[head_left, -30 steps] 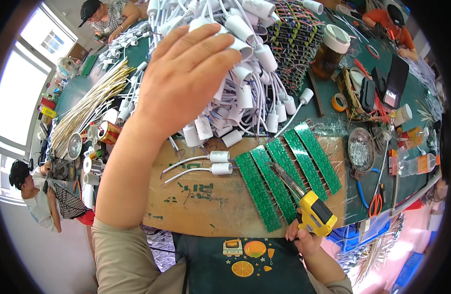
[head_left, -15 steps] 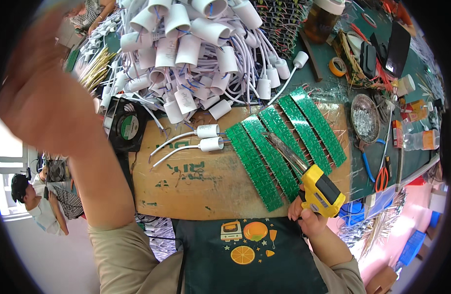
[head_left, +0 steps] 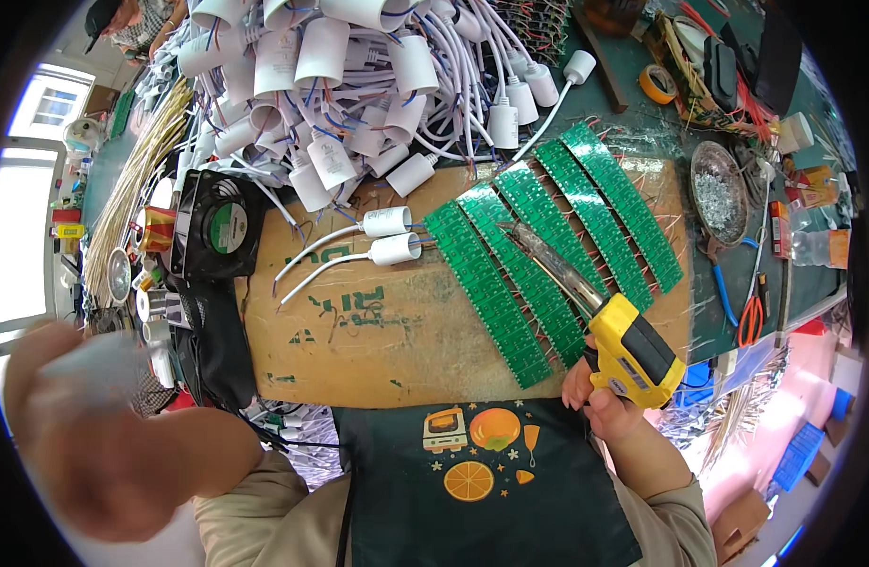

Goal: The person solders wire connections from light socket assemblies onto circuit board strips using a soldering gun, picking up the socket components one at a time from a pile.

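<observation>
My right hand (head_left: pixel 604 402) is wrapped round a yellow and black soldering gun (head_left: pixel 640 352), its long metal tip pointing up and left over the green circuit board strips (head_left: pixel 496 298). The strips lie side by side, linked by thin wires, on a brown cardboard sheet (head_left: pixel 349 350). Left of them rest two white lamp sockets (head_left: pixel 387 222) with white cables; their wire ends reach the leftmost strip. At the far left my left hand (head_left: pixel 104 454) is raised close to the camera and smeared by motion. A blurred whitish patch (head_left: pixel 93 367) shows at its fingers; what it is stays unclear.
A tall heap of white lamp sockets (head_left: pixel 321 52) fills the back. A black fan (head_left: pixel 217 227) stands left of the cardboard. To the right are a metal dish (head_left: pixel 720 194), orange-handled scissors (head_left: pixel 751 319), blue-handled pliers (head_left: pixel 724 293) and a tape roll (head_left: pixel 656 85).
My left hand has dropped from high at the upper left to lower left. The view has shifted slightly. My right hand still holds the soldering gun over the strips.
</observation>
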The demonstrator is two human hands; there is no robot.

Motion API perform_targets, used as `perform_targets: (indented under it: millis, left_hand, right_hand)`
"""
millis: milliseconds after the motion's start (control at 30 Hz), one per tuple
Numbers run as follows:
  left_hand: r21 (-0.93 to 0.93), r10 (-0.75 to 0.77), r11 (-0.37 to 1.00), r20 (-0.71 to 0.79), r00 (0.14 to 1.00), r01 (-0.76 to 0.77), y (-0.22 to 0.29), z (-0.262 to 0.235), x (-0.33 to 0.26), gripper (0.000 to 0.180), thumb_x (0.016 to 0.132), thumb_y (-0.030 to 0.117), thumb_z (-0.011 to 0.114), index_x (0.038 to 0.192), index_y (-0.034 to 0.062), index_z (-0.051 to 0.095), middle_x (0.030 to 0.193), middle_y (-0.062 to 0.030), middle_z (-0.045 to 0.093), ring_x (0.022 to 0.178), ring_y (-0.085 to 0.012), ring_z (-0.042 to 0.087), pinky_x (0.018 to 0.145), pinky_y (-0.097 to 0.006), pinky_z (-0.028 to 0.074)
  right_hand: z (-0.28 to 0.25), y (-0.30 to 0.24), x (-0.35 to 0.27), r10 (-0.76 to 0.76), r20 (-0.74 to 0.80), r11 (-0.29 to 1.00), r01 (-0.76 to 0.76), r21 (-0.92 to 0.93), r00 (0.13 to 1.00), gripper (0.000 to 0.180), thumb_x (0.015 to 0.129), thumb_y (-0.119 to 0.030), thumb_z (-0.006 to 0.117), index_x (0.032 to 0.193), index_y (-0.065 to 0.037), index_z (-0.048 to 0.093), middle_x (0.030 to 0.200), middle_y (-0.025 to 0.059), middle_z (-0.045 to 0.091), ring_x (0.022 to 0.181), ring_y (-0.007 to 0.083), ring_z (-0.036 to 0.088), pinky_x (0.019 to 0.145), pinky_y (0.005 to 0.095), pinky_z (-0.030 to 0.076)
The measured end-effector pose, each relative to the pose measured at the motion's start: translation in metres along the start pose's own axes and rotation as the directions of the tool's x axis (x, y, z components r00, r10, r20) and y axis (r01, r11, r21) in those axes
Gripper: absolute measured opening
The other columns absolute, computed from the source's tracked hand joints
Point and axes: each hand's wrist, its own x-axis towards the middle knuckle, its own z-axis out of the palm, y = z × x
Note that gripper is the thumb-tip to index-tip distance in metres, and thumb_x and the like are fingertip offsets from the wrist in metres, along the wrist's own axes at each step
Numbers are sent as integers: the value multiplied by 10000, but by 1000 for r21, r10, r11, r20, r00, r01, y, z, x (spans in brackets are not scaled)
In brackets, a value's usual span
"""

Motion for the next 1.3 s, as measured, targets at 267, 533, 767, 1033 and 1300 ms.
perform_targets:
  millis: [267,533,767,1033,1300]
  left_hand:
    - [-77,-75,991,323,943,106,23,183,-85,345,682,22,798,1013,62,708,992,-76,633,828,-258,619,711,-366,479]
    - [-26,-89,995,192,977,96,17,208,-101,382,663,21,795,1031,59,700,1014,-69,617,875,-248,617,740,-366,425]
    - [0,-86,996,171,981,88,17,212,-99,389,653,27,796,1028,61,701,1017,-61,614,881,-234,614,747,-361,426]
    - [42,-57,998,156,986,51,13,216,-104,314,720,134,693,1019,38,684,1052,-83,606,919,-241,602,772,-372,449]
    - [24,-78,997,172,982,75,14,215,-104,327,692,81,742,1015,48,699,1042,-69,609,908,-238,605,766,-364,443]
  right_hand:
    - [-13,2,-8,120,102,977,-99,-191,987,660,876,-403,763,1312,0,475,743,33,529,624,153,530,583,328,493]
    - [4,0,-5,94,194,991,-74,-108,977,257,896,-205,755,1036,-42,613,874,56,625,763,162,617,661,316,528]
    - [3,3,-5,121,155,989,-105,-104,981,272,866,-221,790,1002,-53,624,862,49,639,748,158,629,632,310,515]
    - [2,-3,-6,145,137,928,-86,-363,980,184,873,-191,742,952,-57,644,784,30,623,654,167,604,570,318,474]
    - [12,-5,-4,199,88,944,-167,-286,976,225,910,-228,704,1019,-39,648,795,32,617,686,171,586,596,312,456]
